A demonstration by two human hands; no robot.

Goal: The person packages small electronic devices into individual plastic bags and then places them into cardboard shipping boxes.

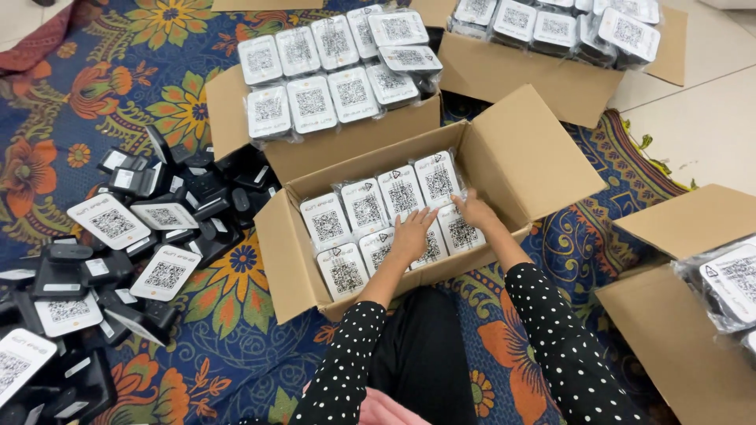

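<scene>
Both hands down inside the open cardboard box (504, 169) in front of the knees: left hand (411, 234) lying flat with fingers spread over the wrapped white-faced devices (364, 211) in the near row, right hand (476, 211) at the box's right end, fingers curled onto the edge of the last bagged device (461, 234), apparently nudging it into line; whether pinching or only pressing, cannot tell. Devices packed in two tight rows, plastic sleeves glossy. Risk, as a judgement: slippery wrap sliding under the fingers, a unit tipping or riding up over its neighbour, the row bulging so the flaps cannot close. Around: a fuller box (236, 110) just behind, another (551, 75) further back, a third (677, 330) at right, and a loose heap of unwrapped black devices (181, 197) on the floral floor cloth (71, 86) to the left. Upright right flap crowding the right wrist.
</scene>
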